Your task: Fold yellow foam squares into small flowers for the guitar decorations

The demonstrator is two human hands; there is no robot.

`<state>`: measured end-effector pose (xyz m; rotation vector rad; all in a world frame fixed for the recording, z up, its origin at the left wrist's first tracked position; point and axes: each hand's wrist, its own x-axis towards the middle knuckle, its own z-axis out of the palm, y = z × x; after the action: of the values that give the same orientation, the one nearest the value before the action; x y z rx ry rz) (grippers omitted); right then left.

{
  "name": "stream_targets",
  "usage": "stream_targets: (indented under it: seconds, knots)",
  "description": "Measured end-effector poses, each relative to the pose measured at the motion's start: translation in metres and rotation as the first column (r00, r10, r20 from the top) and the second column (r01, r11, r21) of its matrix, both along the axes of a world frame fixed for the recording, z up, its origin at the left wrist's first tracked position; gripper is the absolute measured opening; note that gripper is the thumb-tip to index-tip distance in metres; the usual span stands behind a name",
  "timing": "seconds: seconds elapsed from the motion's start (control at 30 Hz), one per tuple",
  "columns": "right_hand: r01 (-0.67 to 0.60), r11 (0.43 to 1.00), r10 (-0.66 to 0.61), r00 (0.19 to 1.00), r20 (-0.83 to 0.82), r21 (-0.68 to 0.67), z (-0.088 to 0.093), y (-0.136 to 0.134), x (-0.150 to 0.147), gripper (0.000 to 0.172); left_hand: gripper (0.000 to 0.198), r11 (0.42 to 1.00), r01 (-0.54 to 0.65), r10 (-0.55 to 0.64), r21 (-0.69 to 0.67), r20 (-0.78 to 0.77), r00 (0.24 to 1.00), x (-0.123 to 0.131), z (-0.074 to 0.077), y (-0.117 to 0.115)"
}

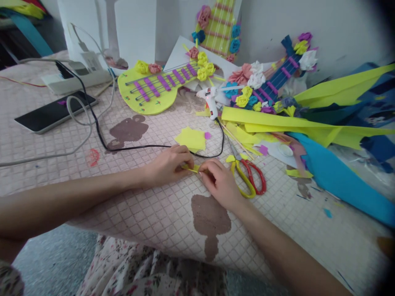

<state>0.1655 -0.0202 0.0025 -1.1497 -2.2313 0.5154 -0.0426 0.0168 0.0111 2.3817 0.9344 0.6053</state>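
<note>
My left hand [168, 164] and my right hand [220, 183] meet over the padded table [138, 213], both pinching a small yellow foam strip [191, 167] between fingertips. Just behind them lies a stack of yellow foam pieces [190, 139]. Scissors [248, 174] with red and yellow handles lie right beside my right hand. A white glue gun [210, 100] stands further back, its black cord [154, 146] looping round past my left hand.
A yellow foam guitar [154, 88] with purple frets lies at the back, two more decorated guitars beside it. Yellow and blue foam sheets [324, 135] pile up on the right. A phone [54, 113] and a power strip [77, 78] sit at the left.
</note>
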Motion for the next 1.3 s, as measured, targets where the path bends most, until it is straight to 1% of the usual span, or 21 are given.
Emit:
stream_targets:
  seconds: [0.23, 0.33, 0.47, 0.63, 0.87, 0.97, 1.13, 1.3]
  knots:
    - [0.047, 0.998, -0.046, 0.999, 0.013, -0.051, 0.000, -0.001, -0.001, 0.006, 0.009, 1.000, -0.008, 0.008, 0.002, 0.023, 1.000, 0.001, 0.002, -0.001]
    - [0.073, 0.996, -0.073, 0.997, 0.002, -0.060, 0.000, 0.001, -0.003, 0.006, 0.010, 1.000, -0.015, 0.014, 0.024, 0.028, 1.000, 0.002, 0.003, 0.000]
    - [0.107, 0.993, -0.108, 0.994, -0.006, -0.043, 0.000, 0.003, -0.004, 0.006, 0.013, 0.998, -0.039, 0.038, 0.055, 0.035, 0.999, 0.004, -0.001, 0.001]
    - [0.124, 0.992, -0.124, 0.992, 0.007, -0.019, 0.000, 0.007, -0.004, 0.008, 0.012, 0.992, -0.082, 0.082, 0.099, 0.011, 0.997, 0.006, -0.007, 0.003]
    - [0.165, 0.986, -0.165, 0.986, 0.036, 0.003, 0.000, 0.011, -0.007, 0.010, 0.008, 0.986, -0.155, 0.156, 0.060, -0.012, 0.988, 0.008, -0.001, 0.002]
    - [0.173, 0.985, -0.173, 0.984, 0.042, 0.012, -0.002, 0.012, -0.007, 0.010, 0.009, 0.985, -0.161, 0.163, 0.065, -0.024, 0.986, 0.009, 0.000, 0.002]
    - [0.175, 0.984, -0.176, 0.983, 0.049, 0.028, -0.005, 0.013, -0.007, 0.008, 0.007, 0.981, -0.179, 0.184, 0.081, -0.052, 0.982, 0.010, -0.003, 0.002]
    - [0.184, 0.983, -0.185, 0.980, 0.073, 0.018, -0.004, 0.012, -0.009, 0.006, 0.007, 0.981, -0.177, 0.180, 0.078, -0.043, 0.983, 0.010, -0.003, 0.003]
